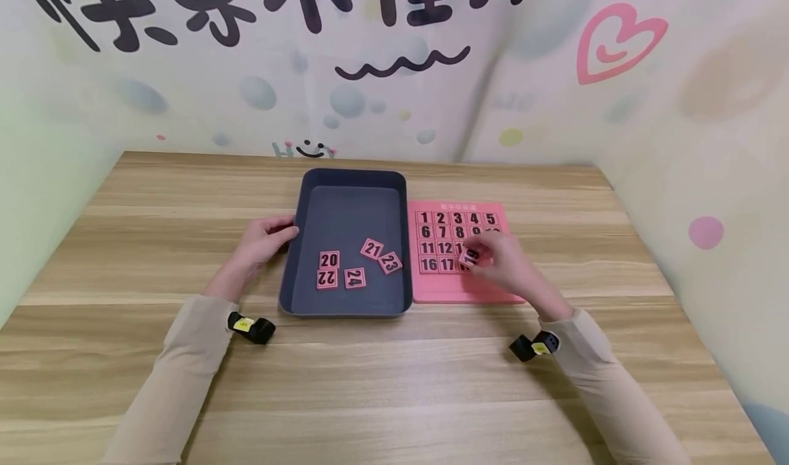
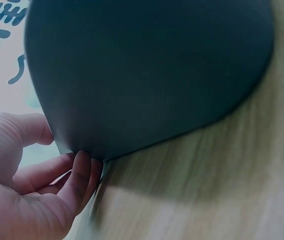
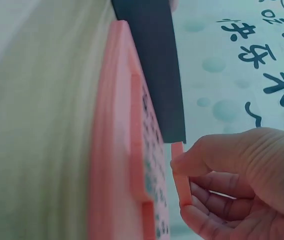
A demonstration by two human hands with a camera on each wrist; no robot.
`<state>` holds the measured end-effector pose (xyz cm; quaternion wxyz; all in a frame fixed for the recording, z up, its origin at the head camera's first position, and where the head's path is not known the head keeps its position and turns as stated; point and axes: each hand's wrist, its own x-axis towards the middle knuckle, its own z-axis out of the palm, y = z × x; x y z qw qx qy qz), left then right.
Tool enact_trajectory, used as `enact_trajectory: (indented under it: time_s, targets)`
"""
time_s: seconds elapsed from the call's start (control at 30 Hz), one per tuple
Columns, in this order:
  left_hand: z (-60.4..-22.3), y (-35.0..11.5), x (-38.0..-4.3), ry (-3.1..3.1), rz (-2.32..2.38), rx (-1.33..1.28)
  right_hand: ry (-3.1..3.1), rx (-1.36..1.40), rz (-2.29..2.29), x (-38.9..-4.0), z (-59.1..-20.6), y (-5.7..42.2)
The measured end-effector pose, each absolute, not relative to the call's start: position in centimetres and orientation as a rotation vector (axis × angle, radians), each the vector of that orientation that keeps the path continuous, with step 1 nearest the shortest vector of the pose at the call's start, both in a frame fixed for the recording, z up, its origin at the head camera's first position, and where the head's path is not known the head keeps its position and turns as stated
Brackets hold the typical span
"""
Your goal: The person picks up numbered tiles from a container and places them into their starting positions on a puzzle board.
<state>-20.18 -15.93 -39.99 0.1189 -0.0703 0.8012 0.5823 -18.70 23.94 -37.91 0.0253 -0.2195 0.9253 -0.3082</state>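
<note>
My right hand [image 1: 502, 263] pinches a pink number tile marked 19 [image 1: 469, 257] between thumb and fingertips. In the right wrist view the tile [image 3: 181, 175] is seen edge-on, a little off the face of the pink number puzzle board [image 3: 113, 165]. On that board [image 1: 468, 292], tiles stand in rows from 1 at the top left; 16 and 17 show in the lowest row, and the hand covers part of the right side. My left hand [image 1: 261, 244] grips the left side of the dark grey tray [image 1: 354, 309], fingertips at its wall in the left wrist view.
Inside the tray lie loose tiles: 20 [image 1: 329, 259], 22 [image 1: 327, 278], 24 [image 1: 355, 278], 21 [image 1: 372, 248] and 23 [image 1: 390, 263]. Tray and board stand side by side on a wooden table [image 1: 394, 390]. A printed wall [image 1: 394, 122] rises behind the table.
</note>
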Motion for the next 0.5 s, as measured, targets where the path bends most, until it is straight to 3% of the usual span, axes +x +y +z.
enact_trajectory:
  time_s: [0.5]
  targets:
    - [-40.1,-16.2,-20.0,2.362,1.759,-0.164,2.876,-0.41,-0.986,-16.5,-39.2,26.5]
